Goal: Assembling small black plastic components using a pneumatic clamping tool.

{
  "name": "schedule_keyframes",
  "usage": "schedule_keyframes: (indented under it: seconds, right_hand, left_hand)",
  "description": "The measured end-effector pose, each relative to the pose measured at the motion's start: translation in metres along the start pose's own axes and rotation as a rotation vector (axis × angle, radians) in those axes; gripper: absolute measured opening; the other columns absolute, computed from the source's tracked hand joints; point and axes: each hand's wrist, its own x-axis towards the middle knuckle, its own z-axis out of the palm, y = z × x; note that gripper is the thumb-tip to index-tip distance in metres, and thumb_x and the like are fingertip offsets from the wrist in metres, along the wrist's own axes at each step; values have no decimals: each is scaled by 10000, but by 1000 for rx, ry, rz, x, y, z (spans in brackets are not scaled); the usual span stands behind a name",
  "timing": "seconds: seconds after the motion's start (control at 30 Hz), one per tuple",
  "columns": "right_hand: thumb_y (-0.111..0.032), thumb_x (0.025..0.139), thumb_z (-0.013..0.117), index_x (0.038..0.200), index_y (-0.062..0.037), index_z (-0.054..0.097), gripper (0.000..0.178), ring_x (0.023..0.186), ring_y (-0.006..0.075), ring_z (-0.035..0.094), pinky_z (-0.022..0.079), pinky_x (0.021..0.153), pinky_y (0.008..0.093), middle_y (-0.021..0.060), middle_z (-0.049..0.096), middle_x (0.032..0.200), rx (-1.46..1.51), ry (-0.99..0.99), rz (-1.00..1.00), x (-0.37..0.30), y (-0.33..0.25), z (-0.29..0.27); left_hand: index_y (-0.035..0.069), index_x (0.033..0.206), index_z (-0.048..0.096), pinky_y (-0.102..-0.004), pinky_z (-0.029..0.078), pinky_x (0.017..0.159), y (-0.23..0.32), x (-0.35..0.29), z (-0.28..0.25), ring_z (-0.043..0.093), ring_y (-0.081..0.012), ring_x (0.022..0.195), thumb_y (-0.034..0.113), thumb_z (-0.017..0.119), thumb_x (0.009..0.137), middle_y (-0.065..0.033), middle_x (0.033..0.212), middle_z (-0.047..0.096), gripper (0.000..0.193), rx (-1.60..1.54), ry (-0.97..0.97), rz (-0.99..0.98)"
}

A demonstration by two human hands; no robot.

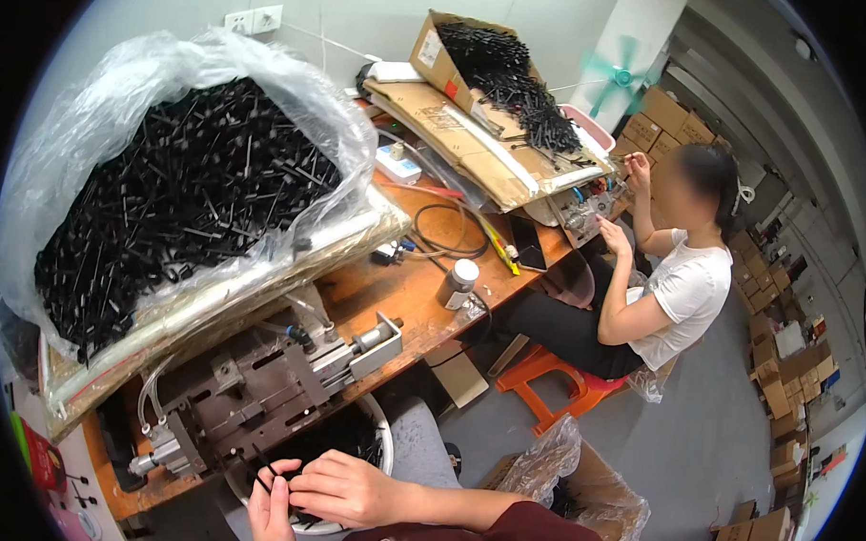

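Observation:
My left hand [274,509] is closed in a pinch on a thin black plastic piece [263,476], whose long narrow end sticks out toward the machine. Right against it, my right hand [344,490] has its fingers pressed together; what lies between them is hidden. Just beyond both hands is a dark metal fixture [247,398] with air cylinders and tubes, bolted parts and a slotted bed. Under my hands stands a white bucket [386,439], with black pieces inside.
A clear plastic bag [106,78] of black pieces lies on a sloping tray [232,287] behind the fixture. A white-capped bottle [458,284] stands near the table edge. To the right, a co-worker [676,279] sits on an orange stool [543,384] at another machine. A lined carton [597,486] stands beside me.

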Motion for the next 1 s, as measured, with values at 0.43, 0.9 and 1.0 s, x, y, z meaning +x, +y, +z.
schedule_keyframes:
  seconds: [0.43, 0.9, 1.0]
  right_hand:
    - [-83, 790, 656, 1025, 43, 650, 268, 970, 286, 616, 503, 829, 409, 130, 635, 1066, 7, -30, 1, -9, 6, 0]
    - [-112, 778, 709, 1077, 7, 676, 324, 1150, 269, 609, 463, 909, 403, 127, 647, 1229, -75, 32, 86, -7, 9, 7]
    - [-111, 765, 725, 1061, 9, 668, 325, 1177, 271, 583, 432, 957, 420, 123, 623, 1248, -65, 34, 109, -10, 8, 11]
  left_hand:
    - [-8, 1182, 563, -207, 447, 766, -17, 9, -11, 558, -69, 873, 185, 426, 1049, -25, 991, 602, 272, 36, -43, 1]
    - [-24, 1308, 481, -261, 561, 734, -12, 4, -15, 657, -146, 885, 244, 397, 1073, -111, 1055, 644, 366, -28, 26, 18]
    - [-18, 1313, 488, -260, 554, 742, -19, 3, -16, 649, -127, 874, 246, 391, 1074, -96, 1035, 645, 370, 6, 46, 38]
